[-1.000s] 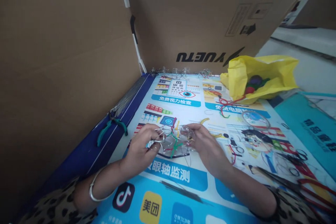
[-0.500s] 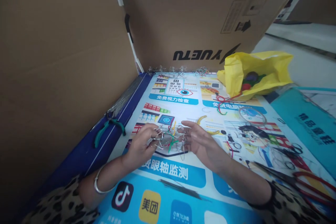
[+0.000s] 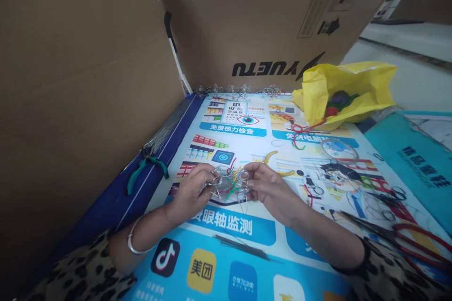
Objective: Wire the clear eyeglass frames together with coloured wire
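A bent-wire piece (image 3: 231, 184) of silvery loops, with bits of red, yellow and green cord in it, is held between my two hands over the printed sheet. My left hand (image 3: 194, 190) pinches its left end between thumb and fingers. On the other end, the fingers of my right hand (image 3: 270, 190) are closed around the wire. A thin loose wire end hangs below near the right fingertips. The exact spots where the fingertips meet the wire are too fine to make out.
Teal-handled pliers (image 3: 146, 171) lie at the left edge. Red-handled scissors (image 3: 395, 235) and small black scissors (image 3: 391, 195) lie right. A yellow bag (image 3: 374, 87) holds coloured balls. Wire pieces (image 3: 243, 89) line the back by the cardboard wall (image 3: 268, 19). A metal ring (image 3: 339, 150) lies in front of the bag.
My right hand's fingers, more spread before, have closed in on the right end of the wire piece. My left hand keeps its pinch. The view has tilted slightly.
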{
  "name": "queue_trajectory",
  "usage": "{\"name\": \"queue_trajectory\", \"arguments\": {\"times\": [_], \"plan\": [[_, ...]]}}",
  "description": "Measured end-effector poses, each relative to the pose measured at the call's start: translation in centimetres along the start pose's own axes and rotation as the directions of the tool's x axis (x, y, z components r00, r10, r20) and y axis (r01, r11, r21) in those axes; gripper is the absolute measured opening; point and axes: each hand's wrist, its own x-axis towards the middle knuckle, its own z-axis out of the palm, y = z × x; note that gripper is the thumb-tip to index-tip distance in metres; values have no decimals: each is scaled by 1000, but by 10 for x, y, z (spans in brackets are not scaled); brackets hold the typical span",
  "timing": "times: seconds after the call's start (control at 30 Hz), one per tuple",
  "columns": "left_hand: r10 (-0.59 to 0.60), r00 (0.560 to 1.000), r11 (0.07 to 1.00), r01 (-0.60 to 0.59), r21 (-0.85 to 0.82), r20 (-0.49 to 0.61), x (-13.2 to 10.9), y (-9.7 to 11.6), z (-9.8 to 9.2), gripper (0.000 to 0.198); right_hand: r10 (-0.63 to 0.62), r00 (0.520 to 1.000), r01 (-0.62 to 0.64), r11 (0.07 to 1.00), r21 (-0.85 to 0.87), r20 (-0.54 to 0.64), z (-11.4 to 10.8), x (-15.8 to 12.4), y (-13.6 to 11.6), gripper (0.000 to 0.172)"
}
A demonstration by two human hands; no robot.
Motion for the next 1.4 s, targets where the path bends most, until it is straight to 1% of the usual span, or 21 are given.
{"name": "queue_trajectory", "arguments": {"times": [0.17, 0.23, 0.3, 0.37, 0.43, 0.57, 0.63, 0.67, 0.73, 0.83, 0.9, 1.07, 1.2, 1.4], "plan": [[-91, 996, 995, 92, -40, 14, 0, 0, 2, 17, -25, 995, 21, 999, -49, -92, 0, 2, -2, 22], [-132, 991, 990, 132, -54, 0, 0, 0, 3, 15, -31, 997, 26, 998, -65, -77, -2, 3, -3, 19], [-177, 984, 982, 175, -68, -25, 0, -1, 4, 15, -24, 999, 22, 997, -74, -35, -3, 3, -5, 17], [-217, 975, 974, 213, -77, -43, 0, -1, 5, 15, -30, 999, 31, 995, -91, 10, -4, 2, -6, 20], [-244, 968, 968, 240, -80, -52, 0, -1, 6, 15, -51, 998, 56, 991, -120, 46, -3, 1, -7, 29], [-271, 961, 960, 266, -92, -48, 1, 1, 5, 14, -102, 992, 115, 970, -214, 67, 1, -2, -5, 63], [-283, 958, 955, 277, -105, -40, 1, 2, 5, 14, -107, 991, 124, 951, -285, 77, 2, -3, -3, 72], [-289, 956, 952, 284, -114, -38, 1, 2, 5, 14, -104, 991, 124, 941, -314, 78, 3, -4, -1, 72], [-304, 952, 945, 297, -140, -30, 1, 2, 6, 14, -109, 992, 123, 932, -340, 60, 3, -3, 0, 66], [-329, 944, 930, 320, -182, -22, 1, 0, 6, 14, -131, 991, 131, 940, -316, 24, 3, -2, 1, 52], [-348, 938, 919, 337, -204, -15, 1, -1, 7, 14, -139, 990, 136, 946, -294, 13, 2, -1, 0, 46], [-379, 925, 891, 369, -265, 14, 0, -1, 7, 14, -121, 992, 122, 955, -272, 20, -3, 1, 3, 40], [-398, 918, 879, 383, -285, 8, 0, 0, 8, 14, -124, 992, 123, 957, -264, 11, -4, 2, 4, 33], [-369, 929, 894, 354, -275, -5, 0, -2, 8, 15, -78, 996, 67, 971, -231, -36, -1, 2, 2, 32]]}}
